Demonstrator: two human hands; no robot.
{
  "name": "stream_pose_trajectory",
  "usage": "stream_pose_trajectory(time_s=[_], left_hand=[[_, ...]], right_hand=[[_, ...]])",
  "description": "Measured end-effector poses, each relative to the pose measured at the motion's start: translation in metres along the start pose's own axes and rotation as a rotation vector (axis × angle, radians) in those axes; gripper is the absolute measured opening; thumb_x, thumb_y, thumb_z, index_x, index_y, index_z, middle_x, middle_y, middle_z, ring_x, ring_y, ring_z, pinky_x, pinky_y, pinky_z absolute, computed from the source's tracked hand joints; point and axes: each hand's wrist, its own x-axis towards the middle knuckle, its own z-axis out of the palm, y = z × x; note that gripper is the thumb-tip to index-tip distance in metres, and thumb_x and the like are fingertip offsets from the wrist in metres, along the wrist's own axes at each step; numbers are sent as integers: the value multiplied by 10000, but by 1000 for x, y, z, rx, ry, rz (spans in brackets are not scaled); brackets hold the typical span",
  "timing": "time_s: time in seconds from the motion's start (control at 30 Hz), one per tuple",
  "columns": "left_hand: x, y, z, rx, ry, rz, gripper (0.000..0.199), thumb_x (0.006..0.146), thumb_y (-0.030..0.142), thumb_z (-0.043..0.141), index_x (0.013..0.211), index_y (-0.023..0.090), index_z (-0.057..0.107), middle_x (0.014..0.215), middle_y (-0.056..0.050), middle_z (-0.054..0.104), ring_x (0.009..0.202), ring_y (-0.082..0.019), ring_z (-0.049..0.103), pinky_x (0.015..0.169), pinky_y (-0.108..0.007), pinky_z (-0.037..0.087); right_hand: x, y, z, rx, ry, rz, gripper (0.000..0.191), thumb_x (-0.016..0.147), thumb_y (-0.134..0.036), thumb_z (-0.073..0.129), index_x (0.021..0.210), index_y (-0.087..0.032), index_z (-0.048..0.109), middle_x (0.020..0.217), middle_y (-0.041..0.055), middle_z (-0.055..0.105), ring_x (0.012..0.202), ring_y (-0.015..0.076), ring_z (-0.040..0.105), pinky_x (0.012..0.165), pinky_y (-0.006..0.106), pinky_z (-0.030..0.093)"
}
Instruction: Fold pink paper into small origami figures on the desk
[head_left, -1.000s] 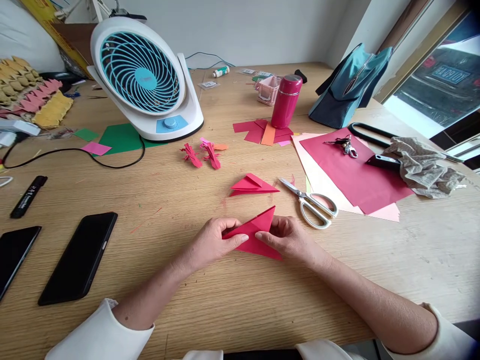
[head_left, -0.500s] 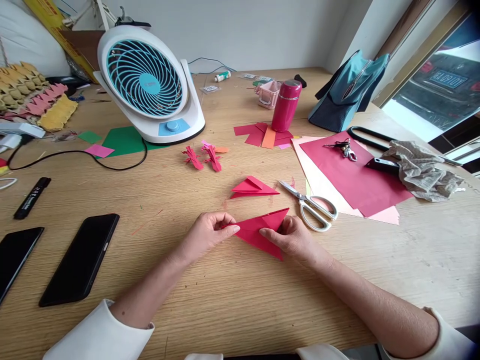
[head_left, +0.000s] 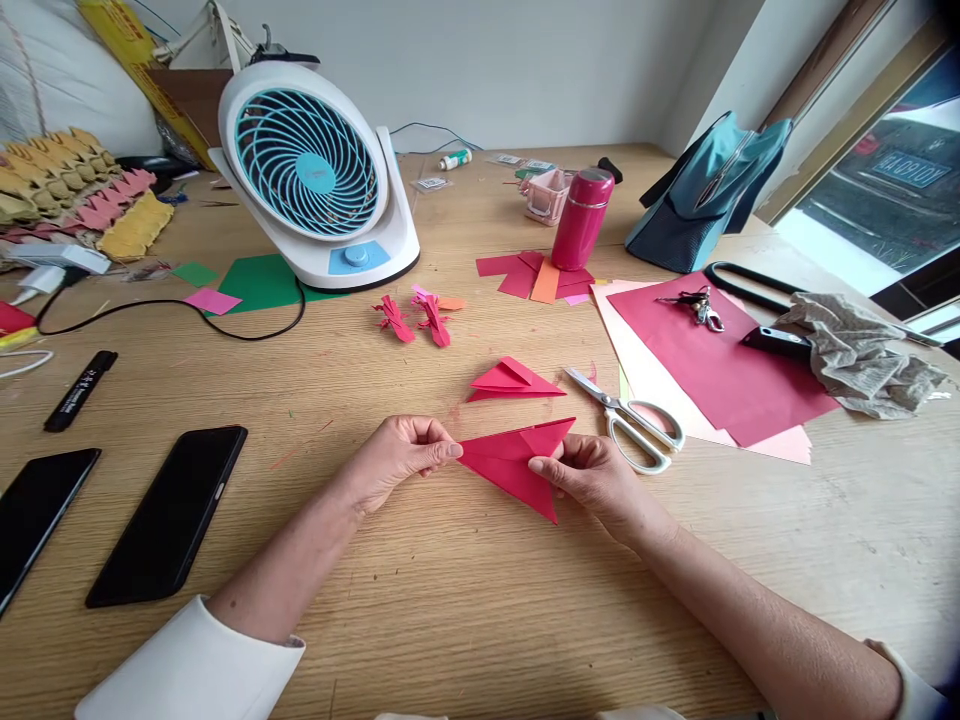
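Between my two hands is a folded red paper (head_left: 506, 462), shaped like a triangle with its narrow tip to the left. My left hand (head_left: 401, 458) pinches that tip between thumb and fingers. On the wide right end, my right hand (head_left: 589, 475) grips the paper, thumb on top and fingers behind it. Just beyond lies a second folded red paper (head_left: 516, 380), untouched on the table. Scissors (head_left: 630, 418) with white handles rest to its right, blades partly apart, near my right hand.
Two small red folded paper figures (head_left: 433, 320) lie ahead. Behind them stand a white and blue fan (head_left: 319, 180) and a pink flask (head_left: 583, 220). Red sheets (head_left: 705, 370) with keys (head_left: 705, 308) are at right. Two phones (head_left: 169, 515) and a black marker (head_left: 81, 392) lie left.
My left hand has slid slightly left with its pinched tip, and more of the paper shows flat. The whole view has shifted a little. Both hands keep their hold.
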Motion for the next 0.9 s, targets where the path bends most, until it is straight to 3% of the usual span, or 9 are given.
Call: stream_pose_trajectory(time_s=[0.43,0.53,0.63,0.73,0.8,0.87,0.9], left_hand=[[-1,6,-25,80,-51,-5,361,656,481,807,624,153,659,593,7,582,569,-86,480,547,-202,394],[-2,11,-40,173,-71,-28,332,655,470,792,619,162,674,580,5,597,559,-94,495,553,-205,405],[-3,14,-57,281,-83,-53,335,659,496,769,632,172,684,596,-6,624,565,-116,518,546,-216,411],[-2,13,-75,374,-36,-20,363,714,536,711,661,178,676,596,4,597,550,-114,491,513,-209,365],[1,10,-86,453,41,33,372,765,543,652,675,182,666,574,14,551,543,-123,472,515,-220,363],[6,6,-94,629,198,94,315,784,492,625,709,190,678,661,-7,596,606,-153,525,587,-255,424],[9,3,-95,726,335,143,263,781,448,623,772,196,695,755,-25,633,664,-173,564,655,-283,461]], right_hand=[[1,1,-5,-161,-69,-66,482,714,-602,771,612,-169,586,537,-29,503,501,90,392,498,247,302],[2,0,-8,-296,-9,-202,412,833,-549,683,678,-177,599,588,-17,532,536,107,433,520,256,353],[4,-3,-12,-603,121,-471,256,952,-393,573,819,-188,646,757,35,628,673,157,555,627,298,454],[9,-6,-16,-943,207,-754,176,977,-259,526,1039,-206,681,1031,97,673,972,240,622,873,416,507],[15,-5,-19,-1127,211,-831,237,967,-230,535,1166,-201,659,1226,131,641,1174,294,566,1022,511,456],[21,-2,-21,-1266,189,-829,308,958,-229,546,1251,-181,627,1367,154,579,1293,327,491,1096,564,401],[25,0,-21,-1317,181,-818,332,955,-230,544,1272,-169,619,1409,163,552,1328,338,462,1110,576,388]])
